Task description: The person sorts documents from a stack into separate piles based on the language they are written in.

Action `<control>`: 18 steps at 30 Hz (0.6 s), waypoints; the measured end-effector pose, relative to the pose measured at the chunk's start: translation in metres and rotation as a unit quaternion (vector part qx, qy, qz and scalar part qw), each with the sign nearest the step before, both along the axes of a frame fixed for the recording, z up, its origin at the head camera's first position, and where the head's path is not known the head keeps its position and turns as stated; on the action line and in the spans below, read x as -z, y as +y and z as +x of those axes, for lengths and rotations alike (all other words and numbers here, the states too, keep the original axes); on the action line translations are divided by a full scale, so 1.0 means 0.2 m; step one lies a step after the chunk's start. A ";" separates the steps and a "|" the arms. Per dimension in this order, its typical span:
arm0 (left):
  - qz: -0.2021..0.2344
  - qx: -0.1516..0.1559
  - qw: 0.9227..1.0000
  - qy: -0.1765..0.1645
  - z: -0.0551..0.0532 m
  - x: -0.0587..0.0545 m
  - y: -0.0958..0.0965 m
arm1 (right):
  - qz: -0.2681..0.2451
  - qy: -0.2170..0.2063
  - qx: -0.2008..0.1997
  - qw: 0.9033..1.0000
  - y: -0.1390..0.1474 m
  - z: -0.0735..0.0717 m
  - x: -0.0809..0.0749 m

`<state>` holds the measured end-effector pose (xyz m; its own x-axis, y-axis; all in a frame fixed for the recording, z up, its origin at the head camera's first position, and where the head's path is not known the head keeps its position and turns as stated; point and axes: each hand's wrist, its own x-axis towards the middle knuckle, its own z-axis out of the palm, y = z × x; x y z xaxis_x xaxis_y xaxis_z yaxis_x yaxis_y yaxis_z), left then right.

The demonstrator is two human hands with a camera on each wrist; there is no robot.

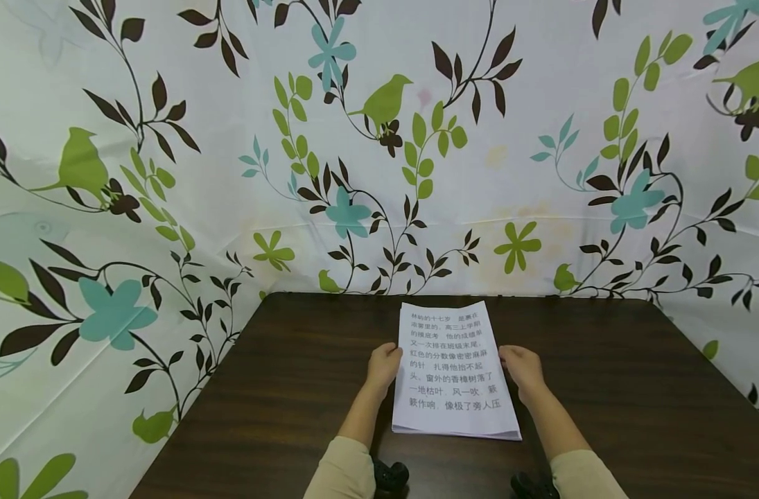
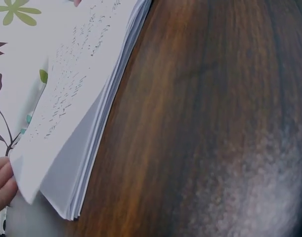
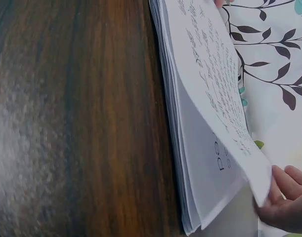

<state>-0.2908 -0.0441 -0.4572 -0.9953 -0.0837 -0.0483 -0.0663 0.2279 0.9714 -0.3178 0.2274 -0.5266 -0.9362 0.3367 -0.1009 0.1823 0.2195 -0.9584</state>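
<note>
A stack of white paper sheets (image 1: 450, 374), its top page printed with lines of dark Chinese characters, lies in the middle of the dark wooden table. My left hand (image 1: 384, 366) grips the left edge, and my right hand (image 1: 524, 369) pinches the right edge, both about midway along the sides. Up close in the right wrist view, the top sheet (image 3: 215, 84) curves up from the pages below, its edge between thumb and fingers (image 3: 286, 190). The same lift shows in the left wrist view, where only some fingertips (image 2: 1, 180) are visible beside the sheet (image 2: 66, 98).
The dark wooden table (image 1: 292, 388) extends on both sides of the paper. Behind it hangs a white cloth (image 1: 379, 173) patterned with leaves, birds and flowers. Black devices (image 1: 391, 477) sit at both wrists, beside the light sleeves (image 1: 344, 468).
</note>
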 end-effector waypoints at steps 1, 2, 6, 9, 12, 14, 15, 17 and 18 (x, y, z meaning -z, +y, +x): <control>0.003 -0.004 1.000 0.003 0.00 0.00 0.00 | -0.015 0.003 0.012 1.000 -0.01 0.00 -0.01; 0.009 -0.009 1.000 0.006 0.00 -0.01 0.00 | -0.029 0.008 0.017 0.999 -0.01 0.01 -0.02; 0.039 -0.028 0.999 0.015 0.00 -0.01 0.01 | -0.078 0.004 0.032 0.996 -0.07 0.11 -0.16; 0.053 -0.038 0.998 0.017 0.00 0.00 0.01 | -0.069 -0.007 0.021 0.997 -0.12 0.21 -0.29; 0.042 -0.045 0.998 0.014 0.00 0.03 0.00 | -0.060 -0.011 -0.001 0.998 -0.15 0.27 -0.34; 0.032 -0.050 0.998 0.011 0.00 0.05 -0.01 | -0.068 -0.016 -0.006 0.998 -0.15 0.28 -0.35; 0.024 -0.051 0.998 0.013 0.00 0.06 -0.01 | -0.071 -0.016 -0.009 0.997 -0.16 0.29 -0.35; 0.014 -0.052 0.999 0.011 0.01 0.08 -0.01 | -0.074 -0.014 -0.012 0.997 -0.16 0.29 -0.33; 0.005 -0.052 0.999 0.010 0.01 0.08 -0.01 | -0.072 -0.013 -0.015 0.997 -0.15 0.29 -0.33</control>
<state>-0.2891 -0.0468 -0.4731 -0.9821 -0.1862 -0.0299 -0.0696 0.2107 0.9751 -0.2592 0.1965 -0.4615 -0.9418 0.2898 -0.1706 0.2031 0.0858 -0.9754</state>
